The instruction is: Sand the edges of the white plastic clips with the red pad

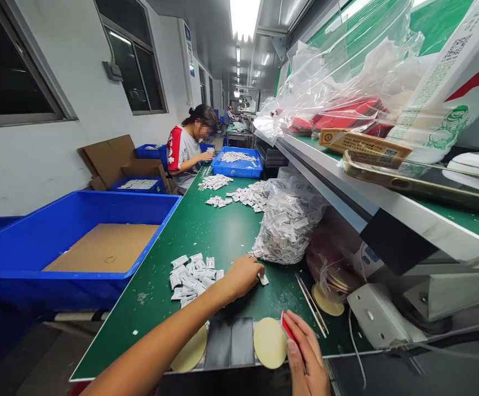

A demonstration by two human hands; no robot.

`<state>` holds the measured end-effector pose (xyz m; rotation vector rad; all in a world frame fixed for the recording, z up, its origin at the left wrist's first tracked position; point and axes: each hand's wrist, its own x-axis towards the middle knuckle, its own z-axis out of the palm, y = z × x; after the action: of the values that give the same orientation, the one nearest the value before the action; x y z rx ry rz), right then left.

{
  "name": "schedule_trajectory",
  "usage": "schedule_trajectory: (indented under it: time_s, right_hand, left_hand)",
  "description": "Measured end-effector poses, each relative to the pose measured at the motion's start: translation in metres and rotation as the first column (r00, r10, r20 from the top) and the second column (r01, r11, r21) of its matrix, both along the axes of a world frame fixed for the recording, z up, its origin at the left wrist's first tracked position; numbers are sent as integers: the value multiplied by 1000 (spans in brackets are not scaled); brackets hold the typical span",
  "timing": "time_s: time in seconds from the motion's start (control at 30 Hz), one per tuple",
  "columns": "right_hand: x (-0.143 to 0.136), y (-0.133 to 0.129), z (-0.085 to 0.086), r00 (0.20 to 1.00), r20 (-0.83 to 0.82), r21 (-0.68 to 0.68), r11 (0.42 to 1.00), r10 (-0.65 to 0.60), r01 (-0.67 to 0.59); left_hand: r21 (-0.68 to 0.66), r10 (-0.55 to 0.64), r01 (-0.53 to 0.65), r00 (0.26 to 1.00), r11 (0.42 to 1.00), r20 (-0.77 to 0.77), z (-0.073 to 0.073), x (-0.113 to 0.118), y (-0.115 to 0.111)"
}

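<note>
Just beyond hands (243, 278), clear bag (287, 223)

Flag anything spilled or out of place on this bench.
Minor: white specks litter the green tabletop, looking like stray debris apart from the loose heap of white pieces. Also, a white cable dangles past the front edge at right, where it might snag.

My green tabletop (233, 234) was strewn with white pieces (198, 276)

Two yellow discs (270, 344) flanked dark pads (241, 342) at my edge, with tweezers (310, 305) lying to the right. One heap (185, 281) sat left of a clear bag (288, 228); farther off lay more heaps (252, 194) and a blue tray (236, 172).
</note>
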<state>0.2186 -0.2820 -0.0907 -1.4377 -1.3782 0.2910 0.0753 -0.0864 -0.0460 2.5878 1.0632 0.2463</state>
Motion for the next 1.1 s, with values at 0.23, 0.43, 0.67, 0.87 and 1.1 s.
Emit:
schedule_trajectory:
  time_s: [0.23, 0.43, 0.67, 0.87, 1.1]
  right_hand:
    - [2, -2, -1, 993, -98, -79, 995, -71, 63]
    - [-1, -3, 4, 990, -130, -124, 992, -47, 31]
    - [0, -8, 10, 957, -277, -160, 986, -92, 48]
    - [-2, 0, 17, 404, -909, -227, 932, -99, -282]
    - [-23, 5, 44, 134, -990, -96, 934, -52, -345]
  left_hand:
    - [98, 55, -83, 965, 992, 257, 71, -25, 23]
    - [280, 111, -329, 803, 902, 585, 177, 17, 72]
    - [198, 136, -258, 867, 946, 479, 150, -4, 54]
    - [-76, 222, -212, 960, 974, 168, 32, -50, 15]
    - [-235, 355, -275, 823, 932, 444, 23, -62, -16]
